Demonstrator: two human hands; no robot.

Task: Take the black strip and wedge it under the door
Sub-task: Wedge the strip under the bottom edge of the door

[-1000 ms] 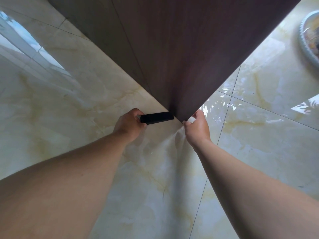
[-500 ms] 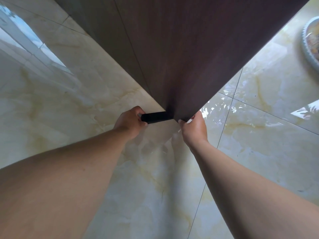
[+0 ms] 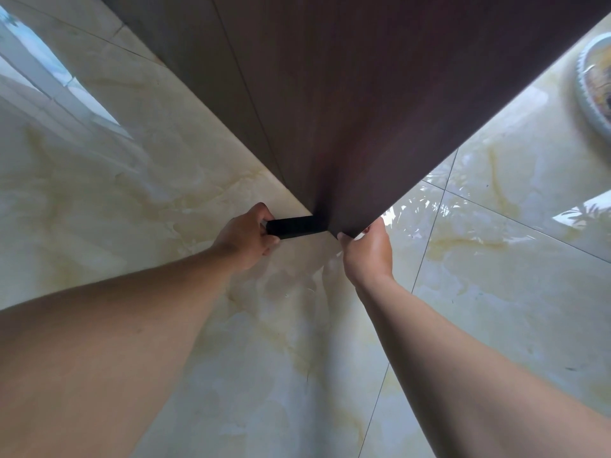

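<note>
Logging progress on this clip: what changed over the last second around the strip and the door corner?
The right hand slid left along the door bottom to its corner. The black strip now reaches that corner, tip hidden. The left hand still grips the strip's outer end.

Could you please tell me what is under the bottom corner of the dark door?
The far end of the black strip runs under the door, with the left hand gripping its near end. The right hand holds the corner. How far in it reaches is hidden.
</note>
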